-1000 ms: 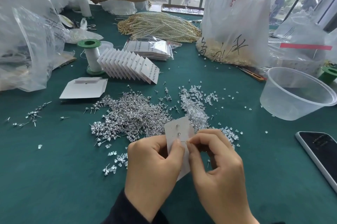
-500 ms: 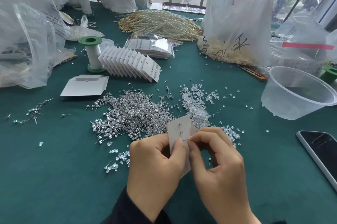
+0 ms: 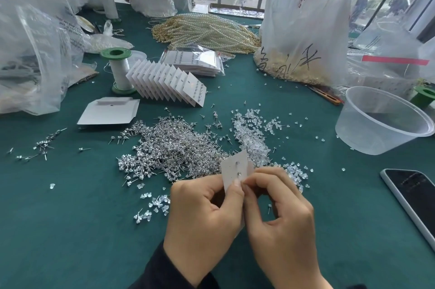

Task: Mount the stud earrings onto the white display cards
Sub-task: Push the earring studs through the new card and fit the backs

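- Table [image 3: 70,218]: green cloth, carries all the parts.
- Stud pile [image 3: 174,147]: loose on the table, just beyond the hands.
- Left hand [image 3: 204,213]: above the table, fingers curled; thumb and forefinger pinch the card's left edge.
- Right hand [image 3: 280,218]: fingers curled; thumb and forefinger pinch the card's right edge, tips touching the left thumb.
- Card [image 3: 235,166]: upright between both hands, slightly tilted.
- Stud [image 3: 239,174]: seated in the card, just above the fingertips.
- Change: grips and card position match half a second earlier.

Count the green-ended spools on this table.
2. One green-ended spool stands left of the fanned white cards; the other sits at the right edge behind the clear tub, partly cut off. The plastic bags may hide more.
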The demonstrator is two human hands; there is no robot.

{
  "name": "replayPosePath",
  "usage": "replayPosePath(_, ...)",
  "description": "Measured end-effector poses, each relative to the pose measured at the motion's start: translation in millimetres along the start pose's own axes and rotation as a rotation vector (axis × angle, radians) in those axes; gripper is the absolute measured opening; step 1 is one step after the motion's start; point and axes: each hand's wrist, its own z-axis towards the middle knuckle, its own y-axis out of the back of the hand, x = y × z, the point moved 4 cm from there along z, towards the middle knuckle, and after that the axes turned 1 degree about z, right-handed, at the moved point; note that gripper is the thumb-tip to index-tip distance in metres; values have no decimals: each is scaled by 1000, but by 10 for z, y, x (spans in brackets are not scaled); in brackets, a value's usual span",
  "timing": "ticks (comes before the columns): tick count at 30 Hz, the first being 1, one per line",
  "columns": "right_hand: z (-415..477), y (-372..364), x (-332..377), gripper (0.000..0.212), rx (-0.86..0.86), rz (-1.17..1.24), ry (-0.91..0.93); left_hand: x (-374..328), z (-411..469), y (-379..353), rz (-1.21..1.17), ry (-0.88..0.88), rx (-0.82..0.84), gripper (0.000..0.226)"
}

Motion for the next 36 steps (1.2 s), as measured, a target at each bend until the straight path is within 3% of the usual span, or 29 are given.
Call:
replayPosePath(3,11,44,-18,10,-23,13,-38,-4,11,-33,-179,17,82,46)
replayPosePath(6,62,217,-153,13,-157,253,-323,62,49,-77,-419,202,220,48)
replayPosePath(9,41,381,-347,5,-307,752,-688,104,100,40,-120,78,126,7)
replayPosePath(11,-8,425,-434,13,-302,1010,-836,113,82,32,96,-14,185,13)
replayPosePath(15,-82,405,-474,44,-232,1241,-1025,132,14,-118,295,-101,343,17)
replayPosePath(18,-70,386,-456,69,-186,1312,-1035,128,-19,-170,340,-132,386,11)
replayPosePath(22,-64,354,-414,67,-90,1325,-1014,76,4,-166,381,-158,315,4)
replayPosePath(25,-86,323,-388,66,-1,1312,-1017,-48,74,-108,94,-63,136,9)
replayPosePath(28,-92,300,-348,67,91,1314,-982,-133,110,-162,-285,101,109,20)
replayPosePath(30,-88,296,-337,67,120,1316,-956,-190,104,-234,-351,99,110,20)
replayPosePath(36,-100,292,-361,67,101,1270,-956,-207,26,-305,-171,-40,76,25)
